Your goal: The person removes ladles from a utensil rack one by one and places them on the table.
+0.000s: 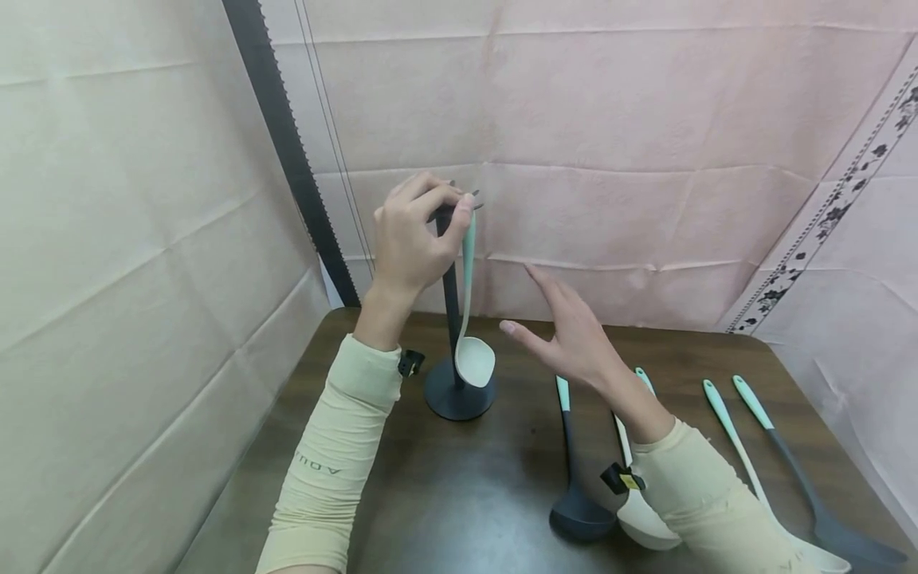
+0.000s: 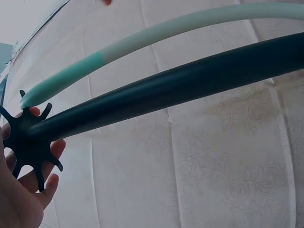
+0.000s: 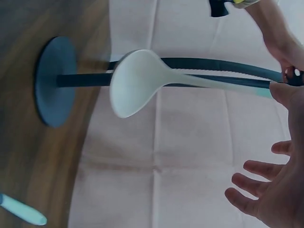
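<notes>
A white ladle (image 1: 476, 363) with a mint handle end hangs from the hooked top of a dark utensil stand (image 1: 460, 402). My left hand (image 1: 416, 231) grips that star-shaped top; in the left wrist view its fingers (image 2: 50, 187) lie around the hooks (image 2: 28, 135). To the right of the ladle, my right hand (image 1: 570, 339) is held in the air with fingers spread, holding nothing. The right wrist view has the ladle's bowl (image 3: 137, 85) beside the pole, above the round base (image 3: 56, 80).
On the brown table (image 1: 430, 494) at the right lie a black ladle (image 1: 582, 516), a white utensil (image 1: 649, 522) partly under my right forearm, a white long-handled utensil (image 1: 746, 454) and a dark-headed turner (image 1: 853, 538). Pale cloth (image 1: 610, 119) hangs behind and at the sides.
</notes>
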The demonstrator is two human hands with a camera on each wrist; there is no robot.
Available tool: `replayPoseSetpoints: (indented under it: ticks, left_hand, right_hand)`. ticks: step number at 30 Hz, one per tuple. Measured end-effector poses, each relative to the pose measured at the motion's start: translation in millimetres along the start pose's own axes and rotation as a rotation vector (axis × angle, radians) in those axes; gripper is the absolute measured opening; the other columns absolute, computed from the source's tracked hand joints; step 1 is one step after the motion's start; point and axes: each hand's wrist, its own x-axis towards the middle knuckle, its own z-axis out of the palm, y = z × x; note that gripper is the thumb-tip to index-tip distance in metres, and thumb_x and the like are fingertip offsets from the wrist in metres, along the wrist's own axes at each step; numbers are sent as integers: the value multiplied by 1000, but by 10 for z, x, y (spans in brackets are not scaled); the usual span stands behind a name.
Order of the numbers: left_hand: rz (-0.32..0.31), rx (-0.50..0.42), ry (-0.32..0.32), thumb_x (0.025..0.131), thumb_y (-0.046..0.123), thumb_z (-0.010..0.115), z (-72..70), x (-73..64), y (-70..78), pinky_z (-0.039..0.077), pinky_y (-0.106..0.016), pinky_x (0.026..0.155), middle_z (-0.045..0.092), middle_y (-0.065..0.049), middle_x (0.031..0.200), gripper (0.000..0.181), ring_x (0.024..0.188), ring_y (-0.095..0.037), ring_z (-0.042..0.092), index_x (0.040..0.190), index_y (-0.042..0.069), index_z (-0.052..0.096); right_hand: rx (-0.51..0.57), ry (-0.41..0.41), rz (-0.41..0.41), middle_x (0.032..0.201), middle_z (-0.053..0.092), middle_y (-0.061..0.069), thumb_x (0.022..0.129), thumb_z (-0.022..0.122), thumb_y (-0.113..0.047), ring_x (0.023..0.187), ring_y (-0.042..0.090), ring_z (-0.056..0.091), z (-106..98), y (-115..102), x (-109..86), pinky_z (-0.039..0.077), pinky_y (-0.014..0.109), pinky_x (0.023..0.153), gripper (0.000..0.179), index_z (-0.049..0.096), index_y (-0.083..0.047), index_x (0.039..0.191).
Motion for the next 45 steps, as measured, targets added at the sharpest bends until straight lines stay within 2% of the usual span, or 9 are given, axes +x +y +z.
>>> replayPoseSetpoints:
  ticks: [6,12,15,24,30,33,39,45]
  left_hand:
    - [4,17,6,99,41,51,3,-19,-4,53,-45,79,75,-3,99,45,100,-26,70,90,9,81]
    - [-1,20,-10,99,42,51,21,-18,8,54,-46,82,76,-4,101,45,98,-26,71,93,9,81]
    - [-11,25,-22,99,42,50,23,-24,20,54,-48,86,76,-4,104,46,101,-25,72,95,9,81]
    - [-36,29,-37,99,43,48,32,-44,31,54,-48,89,76,-4,105,47,105,-25,72,97,9,81]
    - [-30,40,-16,98,43,47,13,-38,32,54,-46,78,76,-4,104,48,98,-26,72,97,9,82]
    - [-23,44,-7,98,43,47,3,-37,26,53,-46,76,76,-4,104,49,96,-26,72,97,9,81]
    - [-20,38,1,98,43,47,7,-38,37,54,-47,76,75,-3,103,48,93,-25,71,95,9,81]
    - [-20,39,-7,99,43,47,-2,-36,44,53,-46,76,75,-4,103,48,91,-25,70,96,9,81]
  right_hand:
    - [152,8,-61,160,51,3,98,73,-45,144,27,51,-78,-175,191,46,55,112,83,32,-24,167]
    - [445,-52,40,150,59,1,100,72,-40,136,27,59,-120,-365,357,51,54,108,71,39,-27,162]
    - [540,-73,79,148,60,2,101,71,-39,136,26,59,-98,-420,438,49,53,109,68,41,-26,161]
    - [613,-80,82,149,59,7,103,69,-35,134,28,60,19,-465,589,49,56,109,64,43,-22,160]
    - [662,-96,84,145,62,8,103,69,-30,132,29,61,71,-537,656,51,57,105,59,46,-23,157]
    - [674,-100,90,140,65,10,103,69,-23,127,28,64,102,-556,678,52,58,101,51,50,-21,151]
    - [670,-74,115,125,70,13,103,69,-17,112,28,69,145,-531,670,56,50,88,39,56,-14,140]
    - [777,-93,139,121,66,26,104,66,-9,101,33,72,155,-536,646,63,48,84,32,56,-7,134]
